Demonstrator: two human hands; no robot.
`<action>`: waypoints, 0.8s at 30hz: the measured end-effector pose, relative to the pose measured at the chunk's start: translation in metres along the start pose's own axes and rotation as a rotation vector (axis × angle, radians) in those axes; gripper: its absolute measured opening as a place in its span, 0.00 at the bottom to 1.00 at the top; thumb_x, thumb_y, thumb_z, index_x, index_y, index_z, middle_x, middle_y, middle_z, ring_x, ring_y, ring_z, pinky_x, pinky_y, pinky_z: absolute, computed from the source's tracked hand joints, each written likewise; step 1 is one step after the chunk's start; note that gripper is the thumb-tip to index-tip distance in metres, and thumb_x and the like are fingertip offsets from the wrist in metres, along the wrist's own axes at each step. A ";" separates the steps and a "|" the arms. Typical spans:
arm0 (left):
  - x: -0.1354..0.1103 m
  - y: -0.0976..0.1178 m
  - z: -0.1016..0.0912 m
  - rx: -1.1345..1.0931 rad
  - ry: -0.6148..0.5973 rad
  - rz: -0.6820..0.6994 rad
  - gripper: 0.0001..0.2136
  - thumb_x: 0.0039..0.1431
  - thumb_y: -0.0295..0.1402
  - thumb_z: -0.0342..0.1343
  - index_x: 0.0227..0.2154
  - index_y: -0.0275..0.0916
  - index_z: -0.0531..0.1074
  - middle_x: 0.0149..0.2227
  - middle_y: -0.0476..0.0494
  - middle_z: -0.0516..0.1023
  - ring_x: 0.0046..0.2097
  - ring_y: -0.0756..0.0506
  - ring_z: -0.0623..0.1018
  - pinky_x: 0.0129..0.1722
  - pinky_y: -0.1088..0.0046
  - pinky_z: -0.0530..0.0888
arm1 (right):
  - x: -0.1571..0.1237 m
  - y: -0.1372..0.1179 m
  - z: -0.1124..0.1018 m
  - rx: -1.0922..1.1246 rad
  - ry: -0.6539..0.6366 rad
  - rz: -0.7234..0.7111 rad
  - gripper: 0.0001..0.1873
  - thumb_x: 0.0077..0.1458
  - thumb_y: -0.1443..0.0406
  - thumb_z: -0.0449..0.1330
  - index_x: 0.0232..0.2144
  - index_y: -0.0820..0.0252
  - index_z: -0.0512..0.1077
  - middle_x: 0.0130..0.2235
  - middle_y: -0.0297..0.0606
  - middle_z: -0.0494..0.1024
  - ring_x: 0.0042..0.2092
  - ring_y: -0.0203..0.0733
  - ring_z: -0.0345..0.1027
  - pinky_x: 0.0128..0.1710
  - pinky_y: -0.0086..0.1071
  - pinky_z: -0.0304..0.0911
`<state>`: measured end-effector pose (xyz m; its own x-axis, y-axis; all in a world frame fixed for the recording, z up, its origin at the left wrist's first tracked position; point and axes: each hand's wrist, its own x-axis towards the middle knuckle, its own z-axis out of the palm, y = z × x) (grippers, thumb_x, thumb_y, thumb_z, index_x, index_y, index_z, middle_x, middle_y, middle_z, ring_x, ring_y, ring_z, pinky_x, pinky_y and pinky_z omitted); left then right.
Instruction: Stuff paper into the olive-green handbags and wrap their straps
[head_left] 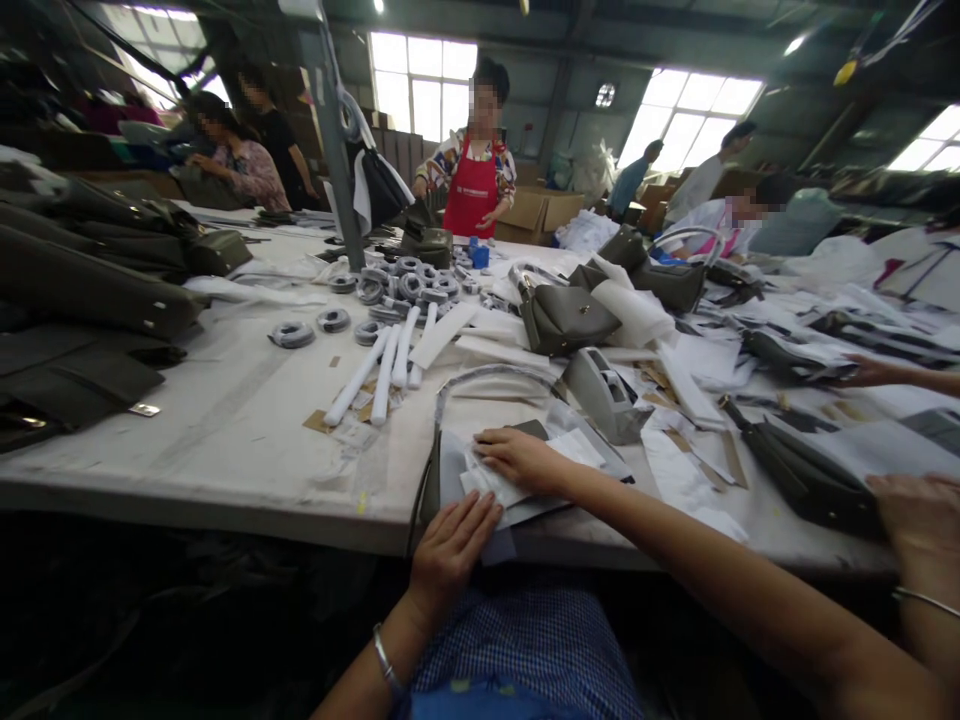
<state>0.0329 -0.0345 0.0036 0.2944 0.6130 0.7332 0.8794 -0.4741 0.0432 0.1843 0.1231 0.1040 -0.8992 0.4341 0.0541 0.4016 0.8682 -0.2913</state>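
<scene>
- The only lettering I can find is small pale print on the red apron (471, 193) of a person at the far side; it is too small to read.
- One dark olive bag (429, 488) lies in front of me at the near edge of the white desk (247, 430), partly covered by white sheets (495, 475); their number I cannot tell.
- Its long axis runs roughly left to right, the right end slightly farther off; its single wrapped handle (498, 369) arcs toward the far side.
- My right hand (514, 457) rests palm down on the sheets, fingers extended, not clenched.
- My left hand (459, 535) lies flat over their near left edge, fingers straight and together, gripping nothing that I can see.
- Beyond, slightly left, I count four narrow white rolls (386, 375) side by side.
- Farther left, two grey coils (292, 334) lie apart from a heap (409, 285) too jumbled to count.
- One blue object (478, 255) sits behind that heap.
- Right of the heap is another olive bag (571, 315).
- Near right, a co-worker's hand (919, 505) is beside one more dark bag (814, 475).
</scene>
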 end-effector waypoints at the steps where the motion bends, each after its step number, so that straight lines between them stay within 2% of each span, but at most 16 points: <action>1: 0.001 0.000 -0.001 0.004 -0.006 0.000 0.21 0.67 0.23 0.45 0.61 0.40 0.64 0.59 0.44 0.72 0.61 0.43 0.71 0.58 0.63 0.70 | -0.015 0.001 0.000 0.007 0.067 -0.043 0.16 0.65 0.66 0.55 0.52 0.62 0.74 0.57 0.47 0.74 0.58 0.43 0.67 0.61 0.37 0.60; 3: 0.003 0.000 -0.003 0.009 -0.018 -0.004 0.21 0.67 0.23 0.46 0.62 0.41 0.63 0.59 0.44 0.72 0.60 0.42 0.71 0.58 0.63 0.71 | -0.043 0.000 0.001 0.009 0.177 -0.115 0.18 0.64 0.62 0.57 0.55 0.59 0.71 0.56 0.46 0.74 0.59 0.44 0.67 0.62 0.42 0.59; 5: 0.007 -0.003 -0.004 0.002 -0.037 -0.012 0.22 0.67 0.23 0.47 0.62 0.41 0.63 0.59 0.43 0.72 0.61 0.42 0.71 0.58 0.62 0.71 | -0.066 -0.002 0.003 -0.019 0.225 -0.156 0.27 0.60 0.57 0.61 0.60 0.57 0.66 0.59 0.47 0.71 0.62 0.47 0.62 0.63 0.47 0.57; 7: 0.014 -0.009 -0.004 -0.017 -0.055 -0.011 0.22 0.67 0.23 0.47 0.62 0.40 0.63 0.59 0.42 0.72 0.60 0.42 0.71 0.58 0.62 0.71 | -0.079 -0.006 0.008 -0.068 0.239 -0.201 0.36 0.56 0.52 0.64 0.62 0.57 0.62 0.62 0.49 0.67 0.65 0.50 0.56 0.64 0.50 0.54; 8: 0.017 -0.013 -0.003 -0.026 -0.062 -0.007 0.22 0.67 0.24 0.47 0.62 0.39 0.63 0.59 0.42 0.72 0.60 0.42 0.71 0.57 0.61 0.72 | -0.081 -0.007 0.011 -0.097 0.253 -0.219 0.37 0.55 0.52 0.65 0.63 0.58 0.62 0.62 0.49 0.67 0.65 0.51 0.55 0.64 0.51 0.54; 11: 0.027 -0.027 0.000 -0.050 -0.079 0.021 0.21 0.66 0.25 0.48 0.61 0.40 0.64 0.58 0.41 0.73 0.60 0.41 0.72 0.56 0.59 0.73 | -0.074 -0.011 0.023 -0.156 0.382 -0.242 0.26 0.61 0.60 0.61 0.60 0.56 0.66 0.58 0.44 0.73 0.61 0.47 0.62 0.63 0.49 0.56; 15: 0.033 -0.036 0.000 -0.077 -0.114 0.046 0.21 0.67 0.27 0.49 0.62 0.39 0.63 0.59 0.40 0.72 0.60 0.42 0.72 0.56 0.60 0.73 | -0.058 -0.013 0.032 -0.116 0.572 -0.319 0.12 0.63 0.69 0.57 0.47 0.54 0.74 0.43 0.36 0.81 0.48 0.38 0.72 0.56 0.39 0.64; 19: 0.033 -0.034 -0.002 -0.072 -0.132 0.024 0.23 0.66 0.25 0.48 0.63 0.41 0.61 0.60 0.41 0.70 0.61 0.42 0.71 0.57 0.61 0.73 | -0.057 -0.013 0.031 -0.056 0.583 -0.333 0.09 0.63 0.70 0.56 0.38 0.54 0.76 0.35 0.33 0.80 0.39 0.36 0.73 0.50 0.35 0.67; 24: 0.035 -0.033 -0.005 -0.080 -0.147 0.003 0.24 0.67 0.29 0.50 0.64 0.39 0.58 0.61 0.40 0.69 0.61 0.42 0.71 0.57 0.62 0.73 | -0.070 -0.010 0.026 -0.011 0.524 -0.328 0.10 0.63 0.70 0.55 0.37 0.56 0.76 0.34 0.36 0.79 0.41 0.38 0.72 0.46 0.34 0.68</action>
<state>0.0127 -0.0003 0.0313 0.3541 0.6946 0.6262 0.8474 -0.5216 0.0994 0.2382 0.0778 0.0782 -0.7723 0.2022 0.6022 0.1229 0.9776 -0.1706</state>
